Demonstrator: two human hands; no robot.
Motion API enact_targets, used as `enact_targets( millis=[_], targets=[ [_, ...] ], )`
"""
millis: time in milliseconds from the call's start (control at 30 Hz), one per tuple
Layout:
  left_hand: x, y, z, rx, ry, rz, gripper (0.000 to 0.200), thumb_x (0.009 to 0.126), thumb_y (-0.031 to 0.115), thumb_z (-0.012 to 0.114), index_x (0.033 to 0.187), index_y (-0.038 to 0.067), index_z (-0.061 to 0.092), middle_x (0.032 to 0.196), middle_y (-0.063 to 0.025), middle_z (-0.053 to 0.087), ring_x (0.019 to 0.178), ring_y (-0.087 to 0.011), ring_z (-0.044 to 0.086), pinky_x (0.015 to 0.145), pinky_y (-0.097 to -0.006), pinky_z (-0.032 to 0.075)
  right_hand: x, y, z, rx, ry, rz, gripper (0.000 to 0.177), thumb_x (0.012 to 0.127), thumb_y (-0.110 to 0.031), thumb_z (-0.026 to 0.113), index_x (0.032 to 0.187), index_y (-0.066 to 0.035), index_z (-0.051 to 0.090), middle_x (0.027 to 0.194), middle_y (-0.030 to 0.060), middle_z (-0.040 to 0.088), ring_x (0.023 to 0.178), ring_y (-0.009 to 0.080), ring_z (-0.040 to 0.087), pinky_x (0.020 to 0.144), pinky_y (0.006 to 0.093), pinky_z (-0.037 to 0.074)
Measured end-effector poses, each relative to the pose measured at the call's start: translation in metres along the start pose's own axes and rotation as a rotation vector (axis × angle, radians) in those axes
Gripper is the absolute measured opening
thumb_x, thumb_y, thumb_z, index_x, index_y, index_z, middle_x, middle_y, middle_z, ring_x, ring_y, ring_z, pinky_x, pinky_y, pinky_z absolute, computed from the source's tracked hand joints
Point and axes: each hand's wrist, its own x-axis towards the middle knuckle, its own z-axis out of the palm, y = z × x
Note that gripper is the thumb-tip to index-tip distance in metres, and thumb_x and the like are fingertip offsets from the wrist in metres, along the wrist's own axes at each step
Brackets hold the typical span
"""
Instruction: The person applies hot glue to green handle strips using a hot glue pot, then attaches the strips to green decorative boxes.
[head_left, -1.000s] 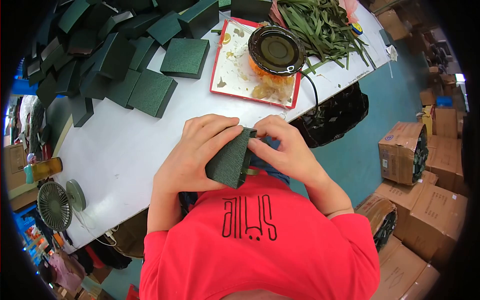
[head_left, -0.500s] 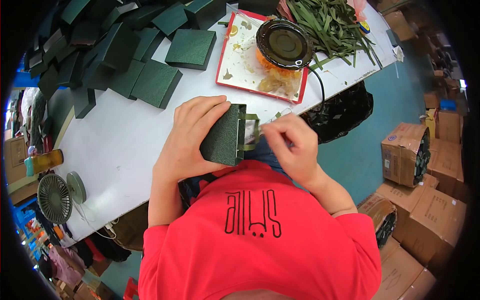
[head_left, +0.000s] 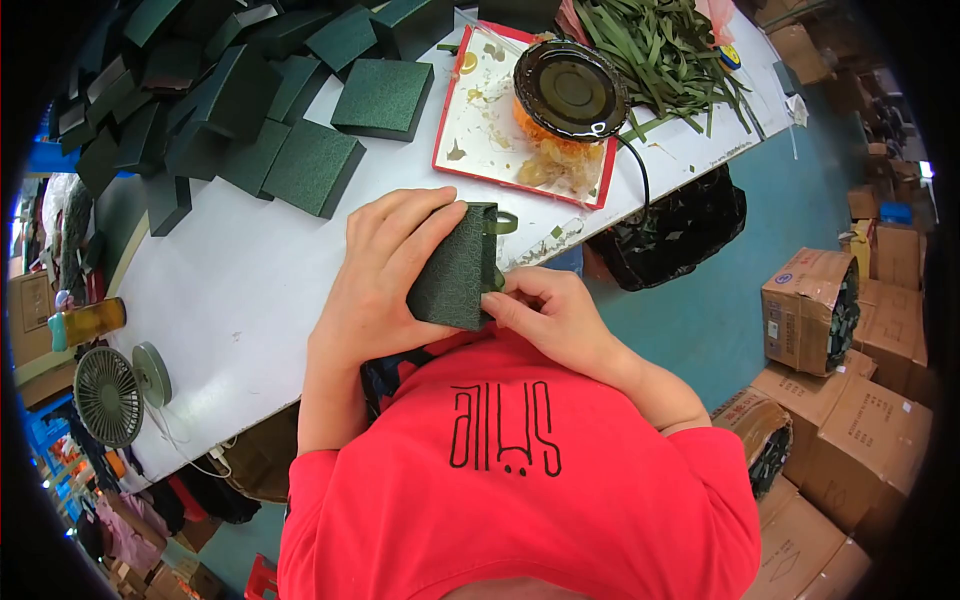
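My left hand [head_left: 372,285] is wrapped round a small dark green textured box [head_left: 447,268], holding it on edge in front of my chest. A green ribbon [head_left: 506,222] bows out from the upper end of the box's right side. At the lower end of that side, my right hand [head_left: 550,312] has thumb and fingers pinched together against the box edge. A bit of green ribbon shows at these fingertips; the rest of it is hidden by the hand.
Many dark green boxes [head_left: 315,168] are heaped at the table's back left. A red-rimmed tray [head_left: 447,120] carries a round black-topped pot [head_left: 570,88] with amber residue. Cut green ribbons [head_left: 660,60] lie behind it. A small fan [head_left: 108,397] stands left; cartons [head_left: 810,310] are on the right.
My right hand has moved down and left, from beside the ribbon loop to the lower edge of the box. The ribbon's lower part is now drawn in there. My left hand keeps its hold.
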Motion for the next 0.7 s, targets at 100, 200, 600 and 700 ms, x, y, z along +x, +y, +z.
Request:
enact_targets(
  millis=[100, 200, 600, 700],
  targets=[
    [-0.001, 0.0, 0.0, -0.011, -0.018, -0.014, 0.091, 0.052, 0.022, 0.089, 0.134, 0.006, 0.053, 0.137, -0.0109, 0.053, 0.127, -0.0331, 0.048, 0.103, -0.0454, 0.036, -0.003, -0.002, -0.003, 0.133, -0.043, 0.129, 0.021, 0.093, -0.021, 0.068, 0.087, -0.001, 0.07, 0.068, 0.0015, 0.062, 0.058, 0.0041, 0.05, 0.052, 0.024, 0.04],
    [-0.003, -0.002, 0.001, -0.007, 0.01, -0.027, 0.091, 0.052, 0.023, 0.089, 0.134, 0.006, 0.053, 0.137, -0.0112, 0.053, 0.126, -0.0331, 0.048, 0.103, -0.0452, 0.036, -0.01, -0.012, -0.021, 0.247, -0.058, 0.248, 0.017, 0.094, -0.018, 0.065, 0.09, -0.002, 0.07, 0.07, -0.0031, 0.062, 0.058, 0.0024, 0.049, 0.051, 0.0197, 0.037],
    [-0.009, -0.011, -0.002, 0.02, 0.004, -0.052, 0.103, 0.05, 0.029, 0.093, 0.139, 0.003, 0.049, 0.14, -0.0178, 0.051, 0.128, -0.0369, 0.047, 0.108, -0.047, 0.034, -0.03, 0.012, -0.091, -0.03, 0.461, 0.045, 0.016, 0.097, -0.012, 0.06, 0.088, -0.001, 0.066, 0.063, -0.0006, 0.056, 0.057, 0.0052, 0.051, 0.052, 0.0217, 0.04],
    [-0.011, -0.009, -0.003, -0.009, -0.006, -0.064, 0.099, 0.05, 0.026, 0.092, 0.137, 0.004, 0.05, 0.139, -0.0159, 0.051, 0.128, -0.0359, 0.047, 0.107, -0.0462, 0.034, -0.017, 0.017, -0.087, -0.398, 0.727, -0.16, 0.009, 0.091, -0.004, 0.065, 0.096, 0.003, 0.067, 0.088, 0.0072, 0.065, 0.068, 0.0103, 0.06, 0.061, 0.0247, 0.048]
  ],
)
